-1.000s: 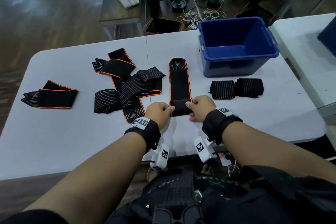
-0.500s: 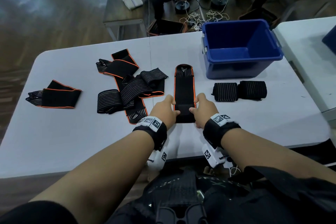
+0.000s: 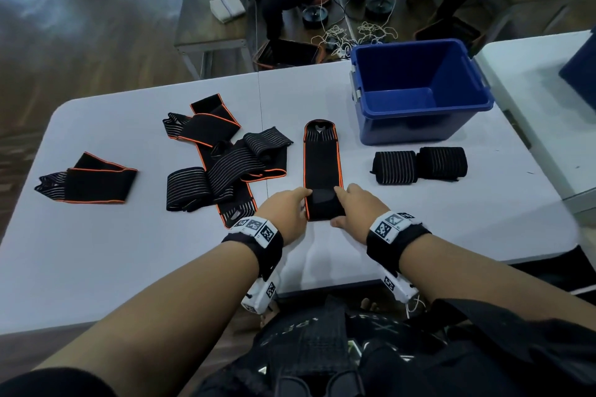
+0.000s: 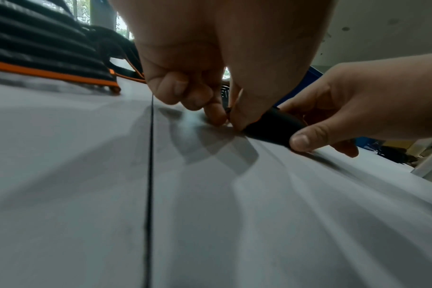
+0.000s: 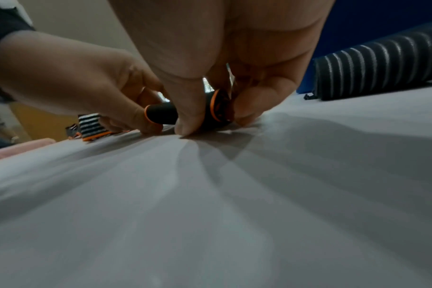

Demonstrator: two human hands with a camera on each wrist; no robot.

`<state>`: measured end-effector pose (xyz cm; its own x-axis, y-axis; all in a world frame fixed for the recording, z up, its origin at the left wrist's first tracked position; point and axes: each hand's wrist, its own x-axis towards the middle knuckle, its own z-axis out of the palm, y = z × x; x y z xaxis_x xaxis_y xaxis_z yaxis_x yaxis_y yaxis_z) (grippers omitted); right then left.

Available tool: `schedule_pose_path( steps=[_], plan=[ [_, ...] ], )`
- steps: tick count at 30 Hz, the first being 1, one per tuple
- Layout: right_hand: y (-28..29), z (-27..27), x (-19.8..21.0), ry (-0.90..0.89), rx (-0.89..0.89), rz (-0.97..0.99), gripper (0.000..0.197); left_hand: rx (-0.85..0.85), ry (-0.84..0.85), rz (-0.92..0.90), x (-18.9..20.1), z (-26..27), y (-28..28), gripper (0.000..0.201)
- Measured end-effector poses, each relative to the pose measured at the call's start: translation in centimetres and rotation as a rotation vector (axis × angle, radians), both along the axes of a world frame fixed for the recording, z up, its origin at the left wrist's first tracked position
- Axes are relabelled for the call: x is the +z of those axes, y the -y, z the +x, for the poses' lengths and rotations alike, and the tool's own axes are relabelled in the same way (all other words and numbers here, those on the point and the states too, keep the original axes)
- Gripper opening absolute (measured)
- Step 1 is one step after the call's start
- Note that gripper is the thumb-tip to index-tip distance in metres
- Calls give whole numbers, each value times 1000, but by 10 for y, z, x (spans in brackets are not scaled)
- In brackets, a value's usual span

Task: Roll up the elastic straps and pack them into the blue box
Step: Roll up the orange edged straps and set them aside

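A black elastic strap with orange edges (image 3: 322,164) lies flat on the white table (image 3: 129,251), pointing away from me. Its near end is wound into a small roll (image 3: 324,207). My left hand (image 3: 285,208) pinches the roll's left end and my right hand (image 3: 356,206) pinches its right end. The right wrist view shows the roll (image 5: 188,114) between the thumbs and fingers of both hands. The blue box (image 3: 419,87) stands empty at the back right. Two rolled straps (image 3: 419,166) lie in front of it.
Several loose straps lie in a heap (image 3: 225,158) left of centre, and one folded strap (image 3: 88,179) sits at the far left. A second white table (image 3: 548,90) adjoins on the right. People sit at a table (image 3: 213,22) beyond.
Both hands have rolled the strap's near end away from me, so the roll has grown and the flat part is shorter.
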<state>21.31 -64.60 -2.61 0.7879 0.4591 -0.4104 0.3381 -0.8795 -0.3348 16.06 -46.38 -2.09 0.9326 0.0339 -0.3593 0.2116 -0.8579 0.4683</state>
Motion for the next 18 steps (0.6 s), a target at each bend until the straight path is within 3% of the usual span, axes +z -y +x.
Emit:
schedule_pose_path(
  steps=[6, 11, 14, 18],
  plan=[
    [6, 4, -3, -102, -146, 202, 45, 136, 9, -106, -11, 5, -4, 39],
    [2, 8, 0, -84, -299, 316, 26, 223, 3, -218, -10, 12, -3, 23],
    [0, 12, -4, -75, -371, 330, 28, 300, -12, -256, -10, 15, 2, 26],
    [-1, 12, -12, -78, -399, 210, 44, 294, -70, -228, -12, 18, 7, 38]
  ],
)
